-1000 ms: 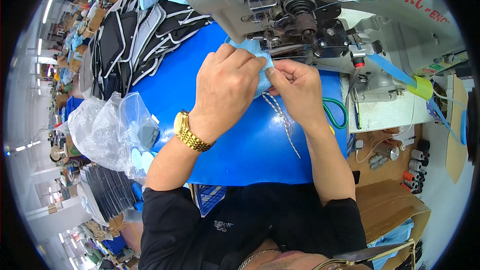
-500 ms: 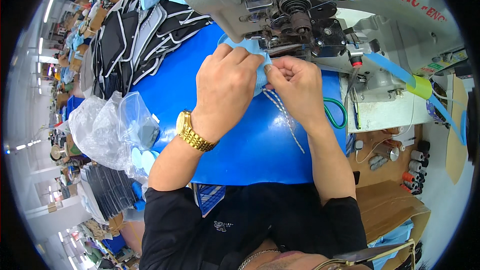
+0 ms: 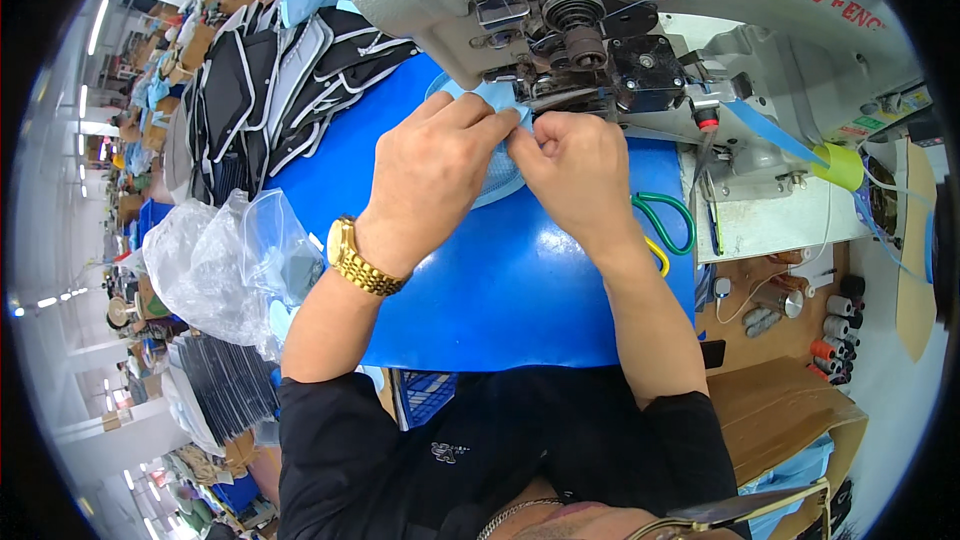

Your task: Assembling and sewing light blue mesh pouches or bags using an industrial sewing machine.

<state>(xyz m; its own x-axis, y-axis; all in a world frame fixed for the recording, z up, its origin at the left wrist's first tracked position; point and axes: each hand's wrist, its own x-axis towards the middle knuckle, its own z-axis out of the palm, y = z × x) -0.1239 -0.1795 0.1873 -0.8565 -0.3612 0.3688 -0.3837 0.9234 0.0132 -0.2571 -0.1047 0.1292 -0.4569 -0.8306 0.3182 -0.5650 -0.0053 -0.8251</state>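
Note:
A light blue fabric piece [image 3: 503, 180] with a mesh-like part lies on the blue table under the sewing machine's head [image 3: 590, 50]. My left hand [image 3: 435, 170] is closed on its near edge, knuckles up, just left of the machine's needle area. Close beside it, my right hand [image 3: 575, 175] is closed too, thumb and fingers pinching the fabric at the same edge. Both sets of fingertips nearly meet, and the fabric between them is partly hidden. A light blue tape [image 3: 775, 130] runs into the machine from the right.
Black pieces with pale edging [image 3: 260, 90] are heaped at the far left. Clear plastic bags [image 3: 205, 250] lie at the left edge. Green and yellow scissor-like handles [image 3: 668, 223] rest right of my right hand. Thread cones [image 3: 838, 328] and a cardboard box [image 3: 790, 400] stand at right.
Both hands have shifted slightly left with the fabric, and more of its mesh shows below them. The pale twisted cord that hung by my right hand is out of sight. A yellow handle now shows.

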